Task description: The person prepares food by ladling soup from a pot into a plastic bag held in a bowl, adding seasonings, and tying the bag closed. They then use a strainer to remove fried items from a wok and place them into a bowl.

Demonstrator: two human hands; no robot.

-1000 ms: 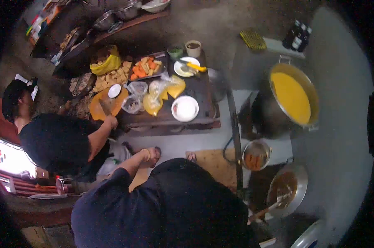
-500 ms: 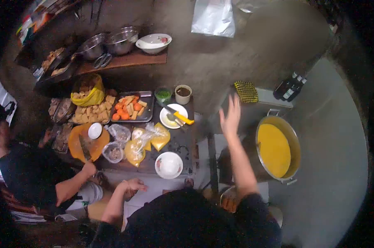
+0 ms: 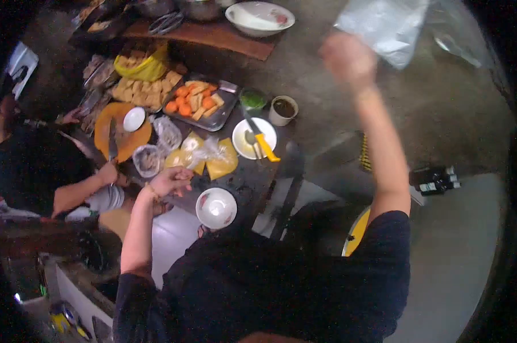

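Observation:
My right hand [image 3: 350, 60] is raised at the end of an outstretched arm, right at the left edge of the plastic bags [image 3: 384, 31] on the wall. Motion smears its fingers. Over the near edge of the table, my left hand [image 3: 170, 183] hovers with loosely bent fingers apart and nothing in them. Close beyond it lie knotted clear bags of yellow liquid [image 3: 221, 160]. A white bowl [image 3: 216, 208] stands just to its right. Further back, a white plate [image 3: 241, 134] carries a yellow-handled knife [image 3: 263, 146] and a spoon.
At left, a person in black [image 3: 41, 166] holds a knife [image 3: 112, 137] over an orange round board [image 3: 121, 146]. A tray [image 3: 218, 120] bears carrots and fried pieces. The large pot [image 3: 358, 228] is partly behind my right arm. Dark bottles [image 3: 435, 180] stand at right.
My right arm has swung up from beside the pot to the hanging plastic bags. My left hand has moved forward over the table edge. The view has turned and shifted.

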